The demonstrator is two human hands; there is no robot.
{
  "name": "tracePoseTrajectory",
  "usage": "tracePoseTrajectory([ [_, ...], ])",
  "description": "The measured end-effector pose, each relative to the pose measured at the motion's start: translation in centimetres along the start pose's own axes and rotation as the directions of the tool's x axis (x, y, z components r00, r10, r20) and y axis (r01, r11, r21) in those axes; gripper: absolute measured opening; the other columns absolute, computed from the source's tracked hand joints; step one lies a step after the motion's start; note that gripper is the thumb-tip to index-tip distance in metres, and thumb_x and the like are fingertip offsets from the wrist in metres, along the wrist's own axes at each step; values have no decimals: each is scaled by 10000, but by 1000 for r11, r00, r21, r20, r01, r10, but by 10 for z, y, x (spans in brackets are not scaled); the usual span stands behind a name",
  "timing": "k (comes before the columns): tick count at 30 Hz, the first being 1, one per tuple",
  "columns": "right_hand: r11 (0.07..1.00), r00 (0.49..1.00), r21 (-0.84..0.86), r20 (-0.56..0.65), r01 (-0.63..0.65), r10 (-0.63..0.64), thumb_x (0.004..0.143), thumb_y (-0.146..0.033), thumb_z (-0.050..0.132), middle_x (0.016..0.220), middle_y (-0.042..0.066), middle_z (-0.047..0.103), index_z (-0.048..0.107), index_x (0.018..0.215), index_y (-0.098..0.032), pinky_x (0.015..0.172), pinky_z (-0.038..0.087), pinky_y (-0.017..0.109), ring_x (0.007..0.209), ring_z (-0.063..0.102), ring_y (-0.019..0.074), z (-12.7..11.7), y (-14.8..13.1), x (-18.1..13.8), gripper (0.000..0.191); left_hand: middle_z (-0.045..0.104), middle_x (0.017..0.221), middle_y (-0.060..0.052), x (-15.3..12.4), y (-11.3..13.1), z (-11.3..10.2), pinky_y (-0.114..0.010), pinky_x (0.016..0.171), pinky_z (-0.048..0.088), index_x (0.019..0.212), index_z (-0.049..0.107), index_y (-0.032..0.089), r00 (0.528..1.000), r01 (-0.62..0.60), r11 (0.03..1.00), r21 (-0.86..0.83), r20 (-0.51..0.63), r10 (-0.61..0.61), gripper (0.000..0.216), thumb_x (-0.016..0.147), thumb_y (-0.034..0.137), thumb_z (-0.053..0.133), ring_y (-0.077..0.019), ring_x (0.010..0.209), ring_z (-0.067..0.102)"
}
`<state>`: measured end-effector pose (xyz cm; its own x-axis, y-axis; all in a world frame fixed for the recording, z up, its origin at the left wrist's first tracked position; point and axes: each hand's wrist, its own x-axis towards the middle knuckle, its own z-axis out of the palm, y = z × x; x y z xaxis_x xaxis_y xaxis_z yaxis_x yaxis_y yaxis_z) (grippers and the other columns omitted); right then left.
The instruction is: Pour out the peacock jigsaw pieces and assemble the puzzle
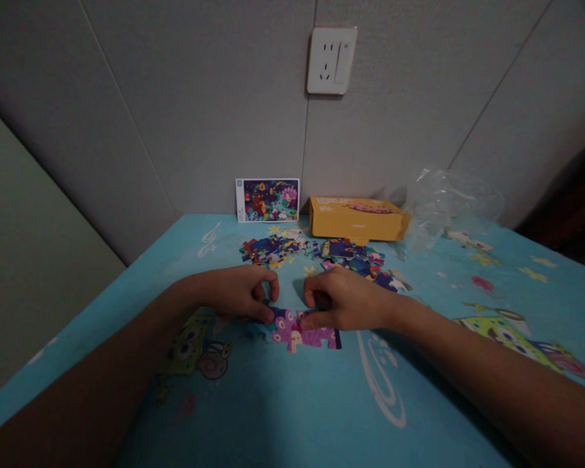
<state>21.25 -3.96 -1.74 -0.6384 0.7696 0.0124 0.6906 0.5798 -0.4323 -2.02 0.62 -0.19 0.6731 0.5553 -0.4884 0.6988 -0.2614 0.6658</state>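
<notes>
A short strip of joined jigsaw puzzle pieces [292, 335], pink and purple with dark blue edges, lies flat on the table in front of me. At its left end, my left hand [246, 292] is closed, thumb pressed onto a dark blue and teal part, with the forefinger curled above. My right hand [341, 296] is closed too, its thumb on the pink pieces near the middle and its forefinger bent just over them. The fingers' undersides are hidden. Beyond both hands lie loose jigsaw pieces [355, 263] in heaps.
A picture card [272, 200] leans on the wall at the back. Beside it lies a yellow box [353, 220], then a crumpled clear plastic bag [433, 208]. The blue cartoon-printed tablecloth [292, 416] covers the table. A socket panel [332, 60] is on the wall.
</notes>
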Motion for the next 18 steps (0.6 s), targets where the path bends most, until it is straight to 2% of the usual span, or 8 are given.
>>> tracePoseTrajectory([
  [4, 999, 999, 19, 6, 40, -41, 790, -429, 702, 592, -59, 515, 622, 969, -194, 533, 251, 231, 532, 453, 90, 1, -1, -1, 306, 536, 573, 59, 1, -1, 0, -217, 445, 318, 869, 551, 215, 992, -3, 980, 201, -122, 28, 324, 663, 385, 734, -132, 489, 505],
  [7, 991, 991, 33, -16, 132, -131, 825, -294, 664, 609, -68, 515, 560, 1129, -197, 529, 257, 226, 541, 474, 93, 2, -3, -3, 336, 540, 577, 60, 2, 1, -1, -221, 495, 321, 841, 581, 212, 982, -11, 944, 329, -176, 73, 329, 633, 390, 764, -134, 531, 513],
  [10, 975, 970, 57, -129, 215, -206, 835, -211, 608, 631, -76, 484, 440, 1268, -188, 511, 257, 225, 526, 454, 90, 3, -5, -6, 465, 550, 597, 59, 2, 2, -2, -224, 518, 327, 835, 596, 216, 982, -27, 941, 338, -166, 88, 305, 645, 393, 758, -137, 562, 526],
  [14, 944, 912, 93, -305, 316, -275, 830, -196, 568, 655, -68, 458, 306, 1374, -118, 505, 284, 232, 521, 435, 97, 4, -8, -9, 609, 572, 618, 53, 2, 2, -1, -223, 533, 347, 811, 599, 210, 984, -42, 945, 325, -151, 95, 287, 655, 390, 759, -138, 591, 542],
  [16, 933, 911, 79, -258, 352, -322, 802, -162, 571, 699, -35, 523, 404, 1337, -129, 536, 326, 238, 572, 481, 109, 4, -11, -9, 562, 577, 635, 53, 3, 1, -2, -219, 529, 351, 806, 601, 206, 983, -63, 946, 317, -143, 113, 296, 649, 390, 771, -134, 600, 543],
  [18, 920, 919, 67, -114, 387, -378, 777, -127, 569, 789, 12, 616, 573, 1193, -171, 595, 377, 245, 659, 549, 125, 5, -13, -7, 419, 563, 620, 58, 3, 1, -2, -214, 508, 341, 793, 598, 202, 984, -63, 947, 315, -139, 112, 303, 639, 387, 783, -127, 581, 531],
])
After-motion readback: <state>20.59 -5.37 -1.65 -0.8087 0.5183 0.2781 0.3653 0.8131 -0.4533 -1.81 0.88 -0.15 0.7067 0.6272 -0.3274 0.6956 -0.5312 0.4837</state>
